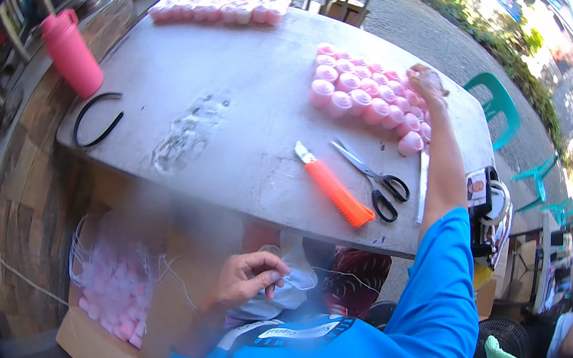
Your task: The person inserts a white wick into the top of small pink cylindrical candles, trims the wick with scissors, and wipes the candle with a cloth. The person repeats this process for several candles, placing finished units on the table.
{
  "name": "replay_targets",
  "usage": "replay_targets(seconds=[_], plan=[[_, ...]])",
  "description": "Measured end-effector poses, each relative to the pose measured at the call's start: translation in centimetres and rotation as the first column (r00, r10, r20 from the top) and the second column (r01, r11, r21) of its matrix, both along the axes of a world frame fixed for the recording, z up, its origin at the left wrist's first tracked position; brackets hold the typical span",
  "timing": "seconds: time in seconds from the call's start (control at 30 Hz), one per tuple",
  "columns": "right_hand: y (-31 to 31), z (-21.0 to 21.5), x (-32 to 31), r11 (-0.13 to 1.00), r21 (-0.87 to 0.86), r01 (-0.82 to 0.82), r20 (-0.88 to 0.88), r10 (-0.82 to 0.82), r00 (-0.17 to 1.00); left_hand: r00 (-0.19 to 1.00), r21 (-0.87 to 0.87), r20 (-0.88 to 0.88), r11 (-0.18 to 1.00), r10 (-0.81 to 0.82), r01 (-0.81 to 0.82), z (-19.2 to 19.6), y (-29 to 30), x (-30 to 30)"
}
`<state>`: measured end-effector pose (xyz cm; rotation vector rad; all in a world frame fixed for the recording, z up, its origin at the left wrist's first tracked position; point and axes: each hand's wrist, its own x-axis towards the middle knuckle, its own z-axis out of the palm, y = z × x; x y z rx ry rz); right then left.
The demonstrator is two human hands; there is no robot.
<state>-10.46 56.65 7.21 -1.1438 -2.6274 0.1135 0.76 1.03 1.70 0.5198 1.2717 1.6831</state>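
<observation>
Small, round pink cups (360,101) with paler rims stand upright, closely packed in rows, forming a block toward the far right corner of the bench (250,124). One cup (411,145), at the block's right end, sits closest to the near edge.

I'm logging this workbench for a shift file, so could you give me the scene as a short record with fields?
Left hand: above the lap, fingers curled; whether it holds anything is unclear
Right hand: at the far right of the pink cups; grip unclear
Cups: grouped in close rows on the table
Tools: orange utility knife, left of black-handled scissors
Table's left side: pink bottle, black curved band
Below: cardboard box with pink pieces
</observation>
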Motion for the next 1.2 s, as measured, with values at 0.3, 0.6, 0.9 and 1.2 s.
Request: replay_targets(seconds=[0.3,0.6,0.9,1.2], plan=[[-30.4,5.4,12.3,0.426,-0.133,-0.895,-0.345,0.826,0.445,0.894,0.037,-0.357,0.961,0.269,-0.275,1.1,-1.3,1.5],[-43.1,-4.7,19.2,0.31,-0.642,-0.701,-0.353,0.693,0.629,0.657,-0.071,-0.592,0.781,0.468,-0.62,-0.9,-7.5,2.7],[-39.0,-8.6,23.5,0.629,-0.397,-0.668,-0.208,0.648,0.733,0.517,-0.464,-0.843,-0.285,-0.147,-0.839,-14.1,-29.5,2.1],[-46.5,2.7,20.4,0.155,-0.392,-0.907,-0.437,0.836,0.332,0.76,-0.764,-0.559,-0.148,-0.332,-0.628,-14.1,-30.9,1.9]])
